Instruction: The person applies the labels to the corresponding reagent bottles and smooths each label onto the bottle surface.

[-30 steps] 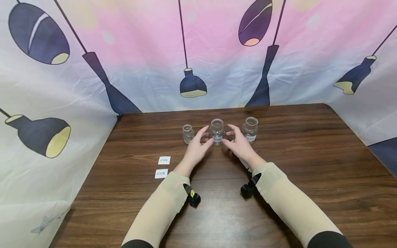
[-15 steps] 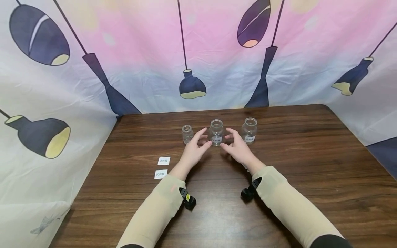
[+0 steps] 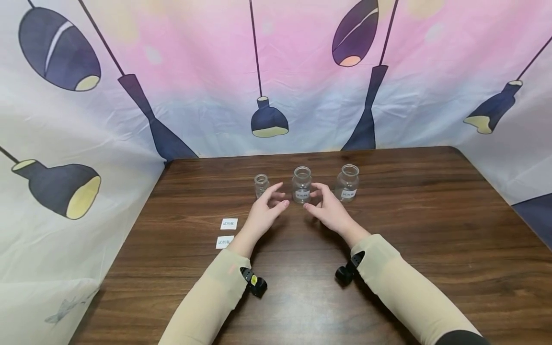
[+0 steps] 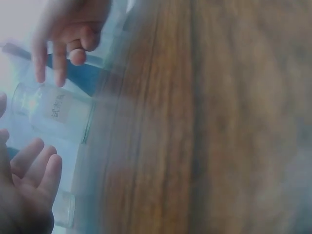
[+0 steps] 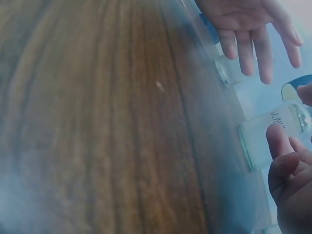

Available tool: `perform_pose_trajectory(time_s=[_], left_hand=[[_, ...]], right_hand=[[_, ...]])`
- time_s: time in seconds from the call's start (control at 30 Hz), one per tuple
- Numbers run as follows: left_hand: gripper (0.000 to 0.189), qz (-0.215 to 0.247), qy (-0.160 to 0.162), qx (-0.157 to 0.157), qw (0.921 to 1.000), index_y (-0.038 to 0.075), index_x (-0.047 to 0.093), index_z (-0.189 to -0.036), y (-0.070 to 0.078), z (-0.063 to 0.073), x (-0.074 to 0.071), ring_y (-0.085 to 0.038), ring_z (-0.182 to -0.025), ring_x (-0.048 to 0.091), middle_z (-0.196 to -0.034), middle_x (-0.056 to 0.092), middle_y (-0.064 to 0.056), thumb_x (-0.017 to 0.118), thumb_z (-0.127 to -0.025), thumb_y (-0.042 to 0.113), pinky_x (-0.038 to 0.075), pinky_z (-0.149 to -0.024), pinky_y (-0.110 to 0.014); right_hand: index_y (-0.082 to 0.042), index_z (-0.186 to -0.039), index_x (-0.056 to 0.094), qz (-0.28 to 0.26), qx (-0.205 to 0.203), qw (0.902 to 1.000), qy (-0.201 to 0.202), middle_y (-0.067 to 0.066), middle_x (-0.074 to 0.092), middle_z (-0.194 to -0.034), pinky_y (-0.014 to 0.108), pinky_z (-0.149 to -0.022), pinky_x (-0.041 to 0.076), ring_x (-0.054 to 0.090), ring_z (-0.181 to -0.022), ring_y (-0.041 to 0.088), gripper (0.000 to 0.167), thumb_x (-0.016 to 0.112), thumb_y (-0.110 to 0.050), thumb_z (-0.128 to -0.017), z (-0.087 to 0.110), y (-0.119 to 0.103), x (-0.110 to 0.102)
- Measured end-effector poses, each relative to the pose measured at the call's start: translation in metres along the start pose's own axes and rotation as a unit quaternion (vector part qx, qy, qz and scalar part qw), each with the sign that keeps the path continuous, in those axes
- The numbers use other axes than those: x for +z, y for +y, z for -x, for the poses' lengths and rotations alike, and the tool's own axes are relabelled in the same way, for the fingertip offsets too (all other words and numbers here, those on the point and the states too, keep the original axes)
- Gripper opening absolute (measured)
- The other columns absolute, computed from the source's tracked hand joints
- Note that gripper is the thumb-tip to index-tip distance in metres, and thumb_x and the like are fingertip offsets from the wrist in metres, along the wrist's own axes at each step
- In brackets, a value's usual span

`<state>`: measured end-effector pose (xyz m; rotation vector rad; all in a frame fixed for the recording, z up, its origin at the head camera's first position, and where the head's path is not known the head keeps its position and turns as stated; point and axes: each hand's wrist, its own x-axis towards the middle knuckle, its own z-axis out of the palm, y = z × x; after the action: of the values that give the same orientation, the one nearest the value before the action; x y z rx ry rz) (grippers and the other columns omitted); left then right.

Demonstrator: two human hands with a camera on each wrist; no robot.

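Note:
A clear glass jar [image 3: 302, 182] with a white printed label stands upright between my two hands. My left hand [image 3: 264, 211] is on its left, fingers spread and apart from the glass. On the other side my right hand [image 3: 329, 208] has its loosely bent fingertips right at the jar's side. Both wrist views show the same labelled jar [image 4: 53, 109] upright, with relaxed fingers around it and none wrapped on it. A smaller glass jar [image 3: 260, 184] stands behind my left hand, partly covered by it. To the right stands another labelled glass jar [image 3: 347, 182].
Two white paper labels with printed characters, an upper label [image 3: 229, 224] and a lower label [image 3: 223, 242], lie on the brown wooden table [image 3: 302, 297] at left. My left forearm overlaps the lower one's edge. A patterned cloth [image 3: 215, 96] hangs behind the table.
My left hand has drawn away from the middle jar, back and to the left. The right hand has shifted slightly left and down. The jars stand where they were.

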<state>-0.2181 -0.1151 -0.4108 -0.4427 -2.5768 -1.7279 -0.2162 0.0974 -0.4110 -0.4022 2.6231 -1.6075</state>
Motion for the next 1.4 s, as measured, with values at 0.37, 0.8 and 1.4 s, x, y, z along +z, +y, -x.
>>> perform_pose_trajectory(time_s=[0.37,0.8,1.4], left_hand=[[0.054,-0.008,0.006,0.000,1.0000,0.021,0.043,-0.140,-0.004,0.011,-0.018,-0.023,-0.103,0.058,-0.122,0.059,-0.012,0.063,-0.090,0.028,0.050,-0.078,-0.038],[0.053,-0.020,0.026,-0.002,0.9994,0.015,0.046,-0.137,-0.013,0.025,-0.045,-0.024,-0.096,0.060,-0.120,0.060,-0.012,0.065,-0.089,0.025,0.051,-0.068,-0.032],[0.052,-0.039,0.049,-0.017,0.9979,0.011,0.048,-0.136,-0.028,0.040,-0.068,-0.025,-0.095,0.059,-0.116,0.062,-0.013,0.066,-0.088,0.020,0.046,-0.081,-0.040]], right_hand=[[-0.005,-0.138,0.027,-0.009,0.006,0.9999,0.007,0.015,0.051,-0.122,0.033,-0.059,0.046,0.058,-0.067,0.018,0.066,0.065,-0.020,-0.087,0.002,0.003,0.003],[-0.007,-0.137,0.029,0.003,0.006,0.9999,0.015,0.014,0.053,-0.121,0.032,-0.060,0.046,0.057,-0.067,0.017,0.064,0.066,-0.020,-0.087,0.006,0.006,0.003],[-0.004,-0.136,0.030,-0.009,-0.007,0.9998,0.016,0.017,0.052,-0.119,0.034,-0.059,0.047,0.056,-0.068,0.019,0.062,0.066,-0.019,-0.087,0.009,0.010,0.000]])
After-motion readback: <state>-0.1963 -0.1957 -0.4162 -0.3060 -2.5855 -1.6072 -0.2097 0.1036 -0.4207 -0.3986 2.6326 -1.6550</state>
